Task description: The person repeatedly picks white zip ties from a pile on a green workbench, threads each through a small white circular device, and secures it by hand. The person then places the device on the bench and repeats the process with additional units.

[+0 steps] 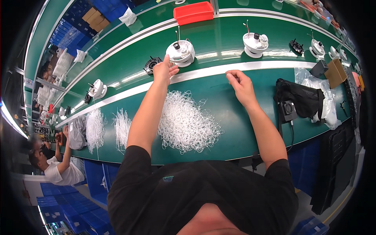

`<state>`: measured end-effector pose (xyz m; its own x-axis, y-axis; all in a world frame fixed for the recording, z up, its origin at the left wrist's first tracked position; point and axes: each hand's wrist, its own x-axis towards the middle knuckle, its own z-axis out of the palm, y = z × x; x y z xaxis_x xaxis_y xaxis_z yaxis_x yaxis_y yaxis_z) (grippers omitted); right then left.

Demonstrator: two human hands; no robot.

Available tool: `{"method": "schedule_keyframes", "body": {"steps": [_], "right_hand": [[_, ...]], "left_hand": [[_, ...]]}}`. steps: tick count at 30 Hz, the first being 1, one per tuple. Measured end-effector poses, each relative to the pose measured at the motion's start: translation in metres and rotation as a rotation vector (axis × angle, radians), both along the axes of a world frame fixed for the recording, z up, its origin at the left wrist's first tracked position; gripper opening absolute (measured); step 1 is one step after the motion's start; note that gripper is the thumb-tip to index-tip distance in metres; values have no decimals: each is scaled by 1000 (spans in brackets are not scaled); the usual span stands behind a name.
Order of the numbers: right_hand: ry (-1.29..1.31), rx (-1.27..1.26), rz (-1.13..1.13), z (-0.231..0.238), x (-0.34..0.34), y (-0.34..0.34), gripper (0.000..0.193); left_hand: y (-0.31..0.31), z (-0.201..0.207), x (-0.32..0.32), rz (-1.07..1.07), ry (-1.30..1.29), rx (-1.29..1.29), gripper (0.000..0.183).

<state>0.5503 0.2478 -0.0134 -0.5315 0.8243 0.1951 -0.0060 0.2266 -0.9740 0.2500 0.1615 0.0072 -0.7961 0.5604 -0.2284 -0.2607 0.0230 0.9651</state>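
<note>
My left hand (165, 71) reaches over the far edge strip of the bench, fingers apart and nothing visible in them. It is nearest to a white round housing (186, 55) with a black cylinder and thin wires on top; the fingers overlap its near-left edge, and I cannot tell if they touch. A black ring-shaped part (150, 64) lies just left of that hand. My right hand (241, 86) hovers above the green bench, thumb and fingers drawn together; anything between them is hidden. A large heap of white looped ties (188, 123) lies between my forearms.
Similar white housings (256, 44) stand along the green line (219, 37), with a red tray (193, 13) behind. Straight white ties (122, 127) lie left. A black mesh bag (299, 96), small black fan device (288, 109) and open carton (336, 73) sit right. A co-worker (64, 170) sits far left.
</note>
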Motion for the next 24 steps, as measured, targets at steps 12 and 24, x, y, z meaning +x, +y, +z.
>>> {"method": "schedule_keyframes", "body": {"steps": [12,24], "right_hand": [[-182,-323,47,23,-27,47,53],[-118,235,27,30,9,48,25]], "left_hand": [[12,16,55,-470,145,-42,27],[-9,16,128,-814,151,-259,23]]}}
